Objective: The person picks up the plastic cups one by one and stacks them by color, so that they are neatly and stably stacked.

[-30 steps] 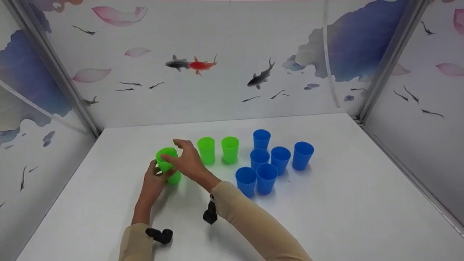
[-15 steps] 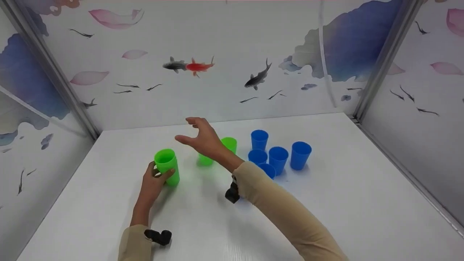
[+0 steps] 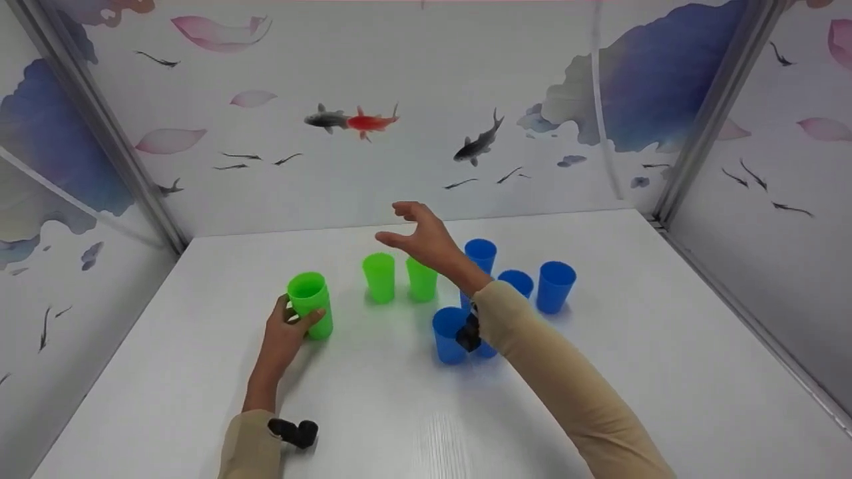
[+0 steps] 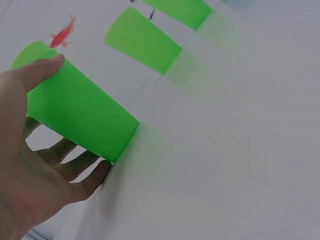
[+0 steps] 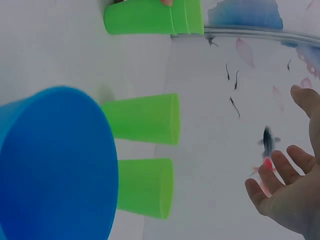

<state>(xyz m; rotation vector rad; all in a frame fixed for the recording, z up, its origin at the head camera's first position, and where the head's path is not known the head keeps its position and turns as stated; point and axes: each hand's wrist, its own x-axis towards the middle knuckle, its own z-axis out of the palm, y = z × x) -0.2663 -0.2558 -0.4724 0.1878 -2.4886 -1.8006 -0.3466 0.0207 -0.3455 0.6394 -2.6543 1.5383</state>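
My left hand (image 3: 283, 339) grips a stack of nested green cups (image 3: 319, 309) standing upright on the table at the left. Its thumb lies along the near side, and the other fingers go round behind. More than one rim shows on this stack (image 4: 75, 105) in the left wrist view. My right hand (image 3: 429, 239) hovers with nothing in it, fingers spread and a little bent, above two single green cups, the left one (image 3: 379, 279) and the right one (image 3: 421, 283). Behind my right forearm, several blue cups are partly hidden.
Several upright blue cups stand right of centre, among them a front one (image 3: 449, 336), a back one (image 3: 480, 250) and a right one (image 3: 556, 287). The white table (image 3: 359, 426) meets a printed wall (image 3: 399, 179) behind; side panels flank it.
My right hand has come off the green stack and moved right and up, passing over the single green cups. My left hand has kept its hold in the same place.
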